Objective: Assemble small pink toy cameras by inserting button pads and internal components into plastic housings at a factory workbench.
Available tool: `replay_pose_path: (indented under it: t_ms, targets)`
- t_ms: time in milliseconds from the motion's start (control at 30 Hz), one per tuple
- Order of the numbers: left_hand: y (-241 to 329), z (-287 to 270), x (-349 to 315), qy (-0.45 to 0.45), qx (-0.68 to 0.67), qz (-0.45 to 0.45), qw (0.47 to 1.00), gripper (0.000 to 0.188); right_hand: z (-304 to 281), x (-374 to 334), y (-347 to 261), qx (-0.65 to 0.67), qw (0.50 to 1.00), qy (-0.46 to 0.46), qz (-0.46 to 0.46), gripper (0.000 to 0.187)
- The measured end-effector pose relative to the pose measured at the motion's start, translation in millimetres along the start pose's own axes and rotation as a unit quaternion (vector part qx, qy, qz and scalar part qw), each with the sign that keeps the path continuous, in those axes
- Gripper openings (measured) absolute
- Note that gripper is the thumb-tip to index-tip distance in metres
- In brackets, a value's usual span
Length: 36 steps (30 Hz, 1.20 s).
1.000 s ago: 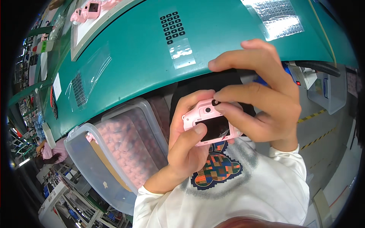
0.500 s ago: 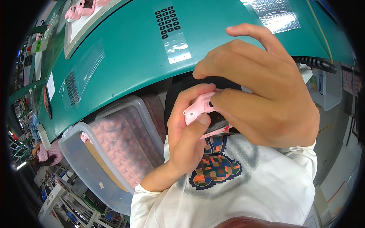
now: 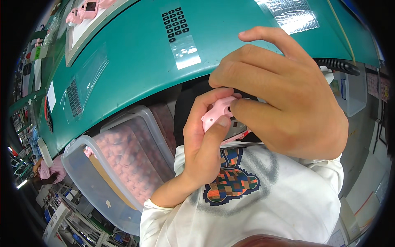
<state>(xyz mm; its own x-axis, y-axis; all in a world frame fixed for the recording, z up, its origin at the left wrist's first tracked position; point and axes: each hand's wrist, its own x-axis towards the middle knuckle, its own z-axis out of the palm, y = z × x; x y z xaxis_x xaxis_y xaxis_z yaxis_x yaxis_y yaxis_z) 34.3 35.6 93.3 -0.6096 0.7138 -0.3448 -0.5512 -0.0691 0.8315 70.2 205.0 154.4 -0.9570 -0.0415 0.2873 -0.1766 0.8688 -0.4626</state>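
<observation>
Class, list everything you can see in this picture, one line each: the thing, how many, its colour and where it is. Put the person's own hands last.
Small camera-shaped device: one, pink, held in front of the chest, partly hidden by the fingers.
Workbench: one, teal green, across the top.
Sheet of small pads: one, black pads on clear film, on the bench, top centre.
Second pad sheet: one, black on clear film, on the bench at left.
Pink devices: two or so, on a pale tray, top left.
Storage bins: two, clear plastic, filled with pink parts, below the bench edge at left.
Hose: one, black, ribbed, at right.
Shirt: one, white with a multicoloured print, at bottom.
Left hand: grip on the device from below.
Right hand: grip over the device from above.
</observation>
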Motion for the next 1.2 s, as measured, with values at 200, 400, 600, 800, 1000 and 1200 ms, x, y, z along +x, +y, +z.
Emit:
replay_pose_path:
  t_ms: [200,400,600,800,1000,1200]
  targets:
    - [-1.3,-0.8,0.8,-0.005,0.001,0.001,1.000,0.048,-1.4,0.5,-4.2,0.012,1.000,-0.008,0.019,0.007]
    - [-1.0,-3.9,0.7,-0.010,0.014,-0.003,1.000,0.048,2.0,-3.1,0.4,-0.042,0.997,0.019,-0.066,0.014]
    - [-3.3,-1.9,0.6,-0.008,0.042,0.018,0.999,0.047,4.8,-11.2,3.6,-0.047,0.998,-0.005,-0.041,0.019]
    - [-4.1,-3.7,2.9,-0.010,0.050,0.026,0.998,0.046,4.4,-8.0,5.5,-0.061,0.996,-0.016,-0.056,0.017]
    - [-7.4,-11.6,4.4,-0.032,0.059,0.073,0.995,0.044,-0.5,-0.6,2.7,-0.038,0.996,-0.031,-0.074,0.014]
    - [-17.7,-18.8,14.7,-0.041,0.101,0.067,0.992,0.033,-2.6,2.4,-0.3,0.027,0.997,-0.053,-0.053,0.006]
